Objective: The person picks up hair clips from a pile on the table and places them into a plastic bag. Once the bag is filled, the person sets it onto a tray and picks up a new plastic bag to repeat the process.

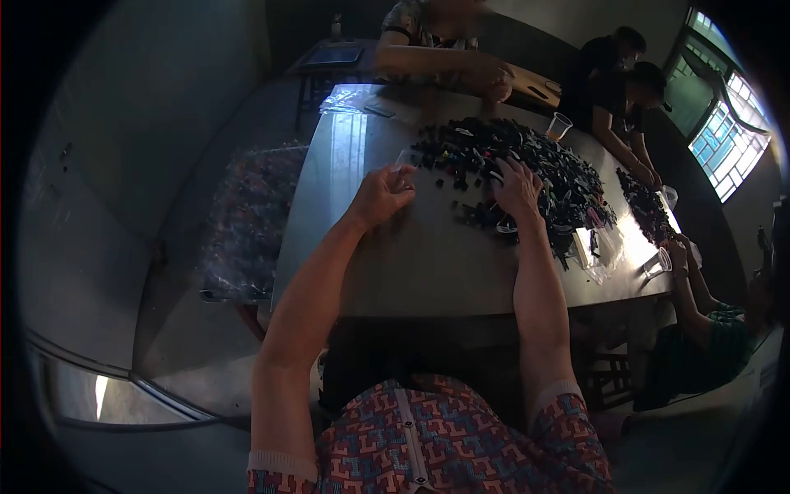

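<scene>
My left hand [383,196] is closed, its fingers pinched around a small clear plastic bag [401,160] above the table. Over at the near edge of a large pile of small, mostly black pieces [568,177], my right hand [518,191] reaches in with its fingers apart and touching the pieces. A few coloured bits show among the black ones. The exact kind of these pieces is too small to make out. Several loose pieces [448,183] lie between my two hands.
The pile rests on a metal-topped table [411,272]. Clear plastic bags [346,100] lie at its far left corner. A plastic cup [559,127] stands behind the pile, another cup [657,263] at the right. Several people work around the table. Filled bags [255,218] sit at left.
</scene>
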A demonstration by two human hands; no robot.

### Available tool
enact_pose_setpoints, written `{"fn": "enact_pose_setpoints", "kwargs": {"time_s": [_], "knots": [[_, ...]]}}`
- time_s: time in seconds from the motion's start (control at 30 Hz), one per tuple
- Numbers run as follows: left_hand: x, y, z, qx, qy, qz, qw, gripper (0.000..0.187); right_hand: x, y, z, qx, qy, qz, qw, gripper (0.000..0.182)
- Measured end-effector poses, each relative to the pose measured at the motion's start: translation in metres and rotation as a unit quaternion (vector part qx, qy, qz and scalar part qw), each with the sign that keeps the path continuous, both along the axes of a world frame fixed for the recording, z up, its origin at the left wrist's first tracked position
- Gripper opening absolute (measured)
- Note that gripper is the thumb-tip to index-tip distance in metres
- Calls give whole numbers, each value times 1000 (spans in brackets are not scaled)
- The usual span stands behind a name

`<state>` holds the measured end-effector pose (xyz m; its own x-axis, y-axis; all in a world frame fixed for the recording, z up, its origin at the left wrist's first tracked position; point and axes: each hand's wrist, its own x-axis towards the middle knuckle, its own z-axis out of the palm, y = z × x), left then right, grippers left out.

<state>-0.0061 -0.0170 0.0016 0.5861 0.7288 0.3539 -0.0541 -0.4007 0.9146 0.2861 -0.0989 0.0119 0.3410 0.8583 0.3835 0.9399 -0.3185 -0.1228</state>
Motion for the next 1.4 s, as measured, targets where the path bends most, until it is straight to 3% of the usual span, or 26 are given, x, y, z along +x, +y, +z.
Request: {"fn": "enact_pose_setpoints", "kwargs": {"time_s": [0.03,0.13,0.43,0.73,0.97,1.13,1.4], "knots": [[0,1,0,14,13,0,1000,38,-7,-2,5,73,-22,41,996,44],[1,6,-5,17,6,-20,1000,38,-26,3,10,93,9,109,990,33],[2,8,-8,16,5,-7,1000,37,-32,6,8,20,89,176,980,25],[1,5,-6,4,3,-17,1000,39,-35,10,5,5,89,129,988,28],[4,11,-15,12,-23,-28,999,38,-39,6,12,49,77,144,985,24],[3,7,-11,5,-31,-43,999,38,-37,5,12,59,136,200,969,22],[6,6,-12,13,-51,-28,998,32,-21,6,11,86,131,165,974,20]]}}
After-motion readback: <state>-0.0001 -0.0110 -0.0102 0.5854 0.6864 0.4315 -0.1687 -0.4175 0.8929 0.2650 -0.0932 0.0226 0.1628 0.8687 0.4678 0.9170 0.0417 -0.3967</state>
